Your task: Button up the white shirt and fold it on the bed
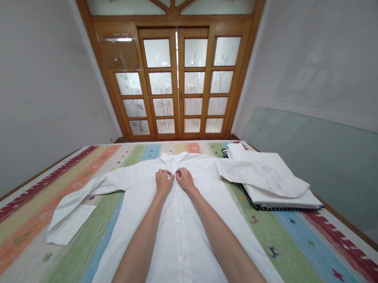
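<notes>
A white long-sleeved shirt [146, 235] lies face up with its collar [173, 157] at the far end and its sleeves spread to both sides. My left hand [164, 181] pinches the front placket a little below the collar. Close beside it, my right hand [184, 178] pinches the other side of the same spot, the fingertips of both hands almost meeting. Whatever small button sits between the fingers is hidden. Farther down the placket, several buttons [181, 259] show.
A colourful striped cloth [69, 263] covers the table under the shirt. Folded white fabric [271, 163] with a dark edge is stacked at the right, the right sleeve lying over it. Beyond stand wooden glazed doors [175, 83]; a greenish glass panel [318, 161] leans along the right wall.
</notes>
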Demonstrator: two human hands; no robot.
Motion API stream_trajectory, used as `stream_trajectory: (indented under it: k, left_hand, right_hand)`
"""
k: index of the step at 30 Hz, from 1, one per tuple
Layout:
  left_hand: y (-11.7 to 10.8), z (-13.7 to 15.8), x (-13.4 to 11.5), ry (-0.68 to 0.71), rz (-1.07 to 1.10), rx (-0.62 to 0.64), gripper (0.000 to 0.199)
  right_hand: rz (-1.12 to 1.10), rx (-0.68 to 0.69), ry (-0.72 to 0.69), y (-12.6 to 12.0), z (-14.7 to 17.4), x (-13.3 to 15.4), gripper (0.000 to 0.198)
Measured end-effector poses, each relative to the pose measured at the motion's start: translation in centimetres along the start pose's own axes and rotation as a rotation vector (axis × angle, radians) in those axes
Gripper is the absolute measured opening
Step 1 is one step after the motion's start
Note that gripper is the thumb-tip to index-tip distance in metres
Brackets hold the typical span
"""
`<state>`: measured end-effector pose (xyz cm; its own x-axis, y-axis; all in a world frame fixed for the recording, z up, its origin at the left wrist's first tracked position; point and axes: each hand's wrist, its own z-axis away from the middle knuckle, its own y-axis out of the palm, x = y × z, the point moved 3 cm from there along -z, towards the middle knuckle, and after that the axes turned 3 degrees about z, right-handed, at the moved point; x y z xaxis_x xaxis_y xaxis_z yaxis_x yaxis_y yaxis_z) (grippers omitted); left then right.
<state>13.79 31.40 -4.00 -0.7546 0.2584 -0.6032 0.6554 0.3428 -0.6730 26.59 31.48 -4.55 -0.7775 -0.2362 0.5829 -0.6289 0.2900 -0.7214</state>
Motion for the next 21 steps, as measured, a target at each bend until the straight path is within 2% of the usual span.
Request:
stream_trajectory:
  k: [3,8,15,21]
  left_hand:
    - [-0.1,0.1,-0.1,0.018,-0.001,0.015,0.012]
    - [-0.1,0.3,-0.1,0.007,-0.032,0.056,0.014]
    - [-0.5,0.4,-0.3,0.002,-0.071,0.075,0.016]
    - [-0.8,1.3,-1.6,0.155,-0.229,0.089,0.020]
  right_hand:
    - [0.013,0.023,-0.050,-0.2,0.1,0.1,0.016]
    - [0.069,0.113,0.007,-0.4,-0.3,0.4,0.016]
    - [-0.008,0.210,0.046,-1.1,-1.8,0.3,0.011]
    - [-0.073,0.327,0.129,-1.4,-2.6,0.1,0.013]
